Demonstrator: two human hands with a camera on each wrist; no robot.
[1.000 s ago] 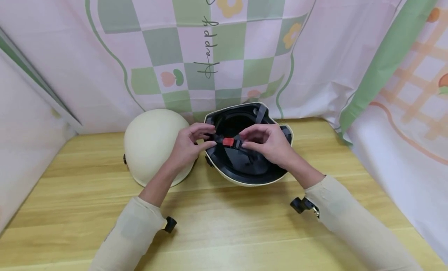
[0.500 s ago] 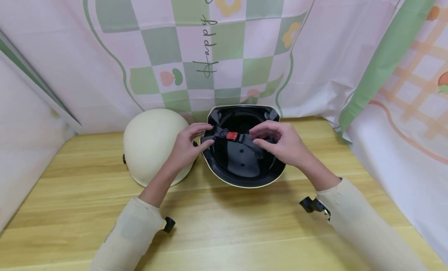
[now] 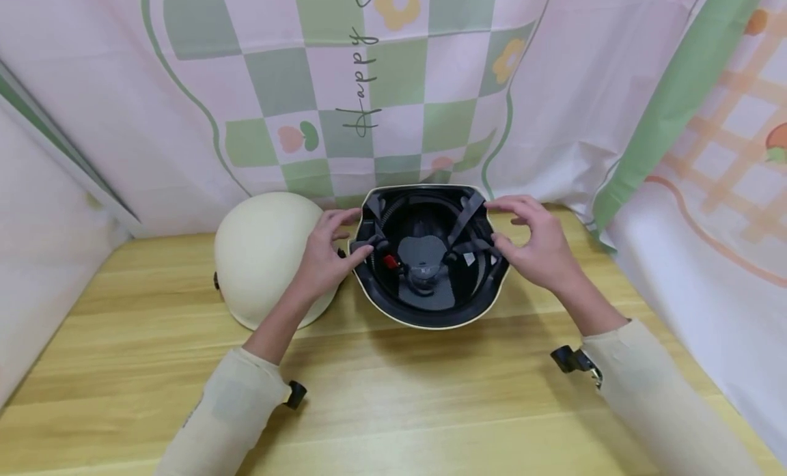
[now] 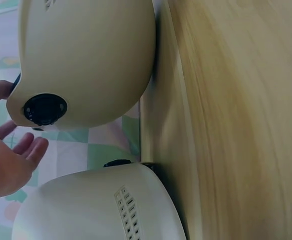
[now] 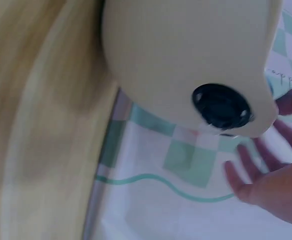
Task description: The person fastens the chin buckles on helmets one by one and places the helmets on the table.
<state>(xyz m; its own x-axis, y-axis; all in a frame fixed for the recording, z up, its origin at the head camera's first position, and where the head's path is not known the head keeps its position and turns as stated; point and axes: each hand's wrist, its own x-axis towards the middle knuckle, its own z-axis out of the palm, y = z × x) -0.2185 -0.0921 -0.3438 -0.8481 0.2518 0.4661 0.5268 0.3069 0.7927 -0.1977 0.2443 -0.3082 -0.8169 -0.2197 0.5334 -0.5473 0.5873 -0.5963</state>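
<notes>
An upturned cream helmet (image 3: 430, 324) lies on the table with its black lining and straps facing up. Its red buckle (image 3: 391, 261) hangs inside by the left wall. At the left rim is my left hand (image 3: 327, 250), thumb over the edge by the strap and fingers loosely bent outside. My right hand (image 3: 533, 247) has spread fingers at the right rim, thumb tip close to the edge. In the left wrist view the left thumb overlaps the helmet's side flap beside a black round fitting (image 4: 45, 109). The right wrist view has the right fingers spread beyond the other flap (image 5: 260, 120).
A second cream helmet (image 3: 267, 257) stands dome up to the left, right behind my left hand. Under both is a wooden table (image 3: 393, 401). A patterned curtain (image 3: 399, 80) hangs along the back edge. Each sleeve carries a small black camera (image 3: 296, 395).
My right hand let go of the strap by the red buckle and moved right to the rim. The buckle dropped inside, and the tilted helmet settled level. My left hand barely moved.
</notes>
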